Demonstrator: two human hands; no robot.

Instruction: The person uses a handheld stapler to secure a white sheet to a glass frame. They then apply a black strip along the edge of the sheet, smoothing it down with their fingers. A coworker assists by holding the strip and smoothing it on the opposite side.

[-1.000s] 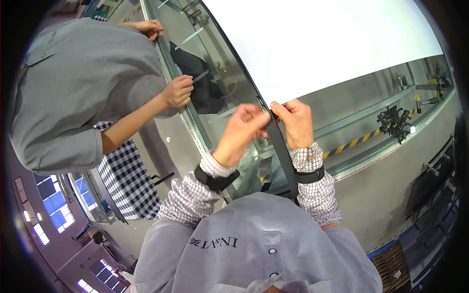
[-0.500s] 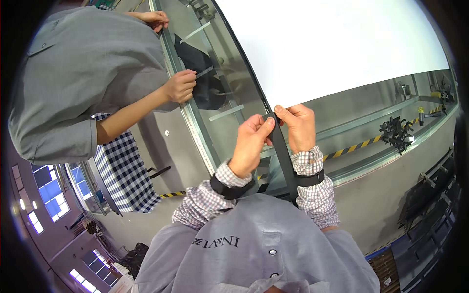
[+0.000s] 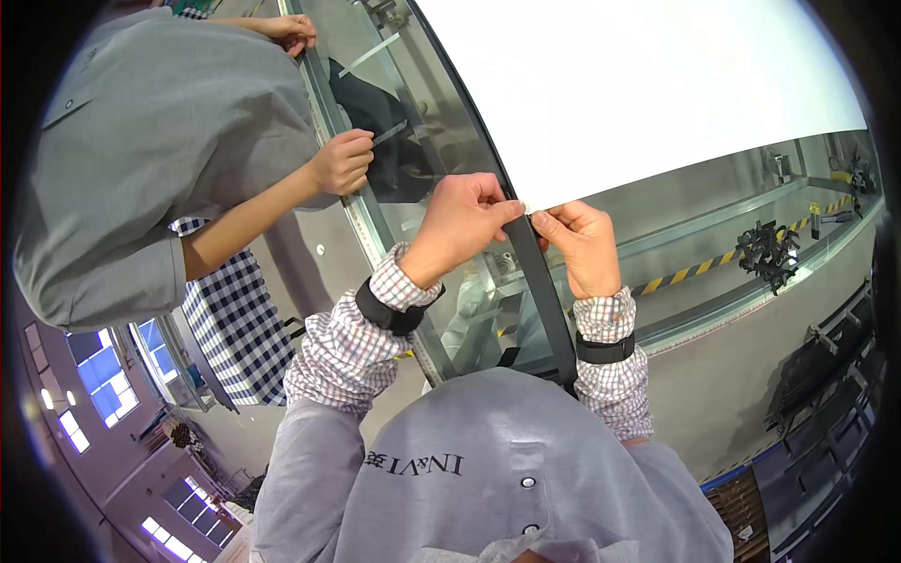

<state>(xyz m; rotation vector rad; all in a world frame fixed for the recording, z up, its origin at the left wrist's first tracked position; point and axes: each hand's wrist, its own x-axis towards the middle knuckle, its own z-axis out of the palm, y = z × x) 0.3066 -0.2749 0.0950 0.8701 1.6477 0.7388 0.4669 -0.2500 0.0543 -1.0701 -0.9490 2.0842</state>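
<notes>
A: Noting first what we cannot see: the long black flat strip (image 3: 542,293) runs down from our fingertips and its lower end drops out of sight behind our grey garment (image 3: 488,469). Its upper end is hidden under our thumbs.

B: Agreed. We also cannot tell whether the strip is stuck to the big white sheet (image 3: 638,94) or only lies along its edge. The clear glass panel (image 3: 441,159) under it throws reflections, so what lies beneath is hard to read.

A: Our left hand (image 3: 460,220): wrist bent, knuckles up, thumb and forefinger pinched narrow on the top of the strip right at the white sheet's lower corner.

B: Our right hand (image 3: 580,246): just beside the left, nearly touching it, fingers curled, thumb and forefinger nipped onto the same strip from the other side. Both checked cuffs (image 3: 610,319) carry dark wristbands (image 3: 389,314).

A: Co-worker at upper left in a grey shirt (image 3: 141,159): one hand (image 3: 340,161) closed around a thin grey strip (image 3: 389,134) at the metal frame edge (image 3: 347,188), well apart from ours. The other hand (image 3: 291,30) is cut off near the top rim, grip unclear.

B: Small black tangle (image 3: 765,253) at far right: too small to identify.
</notes>
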